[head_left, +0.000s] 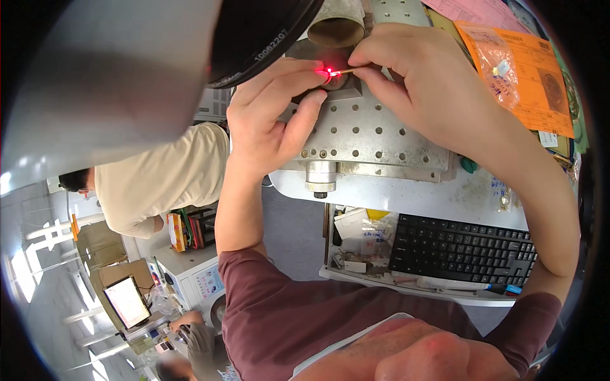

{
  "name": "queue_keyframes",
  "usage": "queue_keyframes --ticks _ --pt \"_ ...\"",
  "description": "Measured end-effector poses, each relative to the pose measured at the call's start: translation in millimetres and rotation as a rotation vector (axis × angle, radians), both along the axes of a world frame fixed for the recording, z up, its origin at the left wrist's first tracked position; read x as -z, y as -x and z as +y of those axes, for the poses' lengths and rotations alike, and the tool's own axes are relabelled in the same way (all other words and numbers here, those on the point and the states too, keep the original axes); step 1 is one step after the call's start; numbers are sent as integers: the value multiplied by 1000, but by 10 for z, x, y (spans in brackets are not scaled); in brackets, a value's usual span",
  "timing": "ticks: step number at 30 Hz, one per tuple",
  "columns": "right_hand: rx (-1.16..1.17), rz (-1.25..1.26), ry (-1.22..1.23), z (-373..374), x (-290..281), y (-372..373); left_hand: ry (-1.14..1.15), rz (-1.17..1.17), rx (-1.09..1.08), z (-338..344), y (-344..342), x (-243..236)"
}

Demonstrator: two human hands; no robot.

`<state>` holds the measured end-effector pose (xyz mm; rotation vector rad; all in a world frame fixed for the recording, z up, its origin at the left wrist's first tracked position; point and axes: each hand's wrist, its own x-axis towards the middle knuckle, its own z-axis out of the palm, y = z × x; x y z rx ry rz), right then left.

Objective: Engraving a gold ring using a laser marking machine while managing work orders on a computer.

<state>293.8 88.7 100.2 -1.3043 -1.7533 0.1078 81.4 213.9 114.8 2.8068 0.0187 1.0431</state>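
Note:
At the far side of a perforated metal plate point(356, 130), my two hands meet around a bright red spot of light. Thumb and index finger of my right hand point(422, 79) pinch a thin pale stick point(346, 70), whose tip reaches into the red glow. My left hand point(273, 114) comes in from the other side, fingers bent and their tips at the glow. They close on something small that the glare keeps me from making out. A wide metal tube point(337, 32) opens just beyond the fingertips. Beneath them lies a metal block point(346, 92).
A large dark round housing point(260, 38) hangs close to my left hand. An orange paper envelope point(540, 82) with a clear plastic bag point(499, 70) lies at right. Below the plate are a metal knob point(321, 178) and a black keyboard point(460, 251). Another person point(165, 171) is at left.

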Motion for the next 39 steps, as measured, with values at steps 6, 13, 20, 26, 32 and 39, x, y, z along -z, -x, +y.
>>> queue_keyframes --ticks 6,13,20,26,32,39 --pt "3 34 49 -38 -32 -4 127 19 -39 -34 25 -17" --pt "-11 8 32 -40 -27 -1 171 44 -38 -70 19 -52" --pt "-20 10 21 -37 -32 10 127 56 -18 -49 37 -66" --pt "-32 -11 -59 -32 1 -14 106 65 -22 0 48 -60" --pt "3 -6 124 -198 -126 -36 444 180 -72 151 247 -219" --pt "-12 -6 103 -169 57 -32 399 358 -140 302 365 -257"
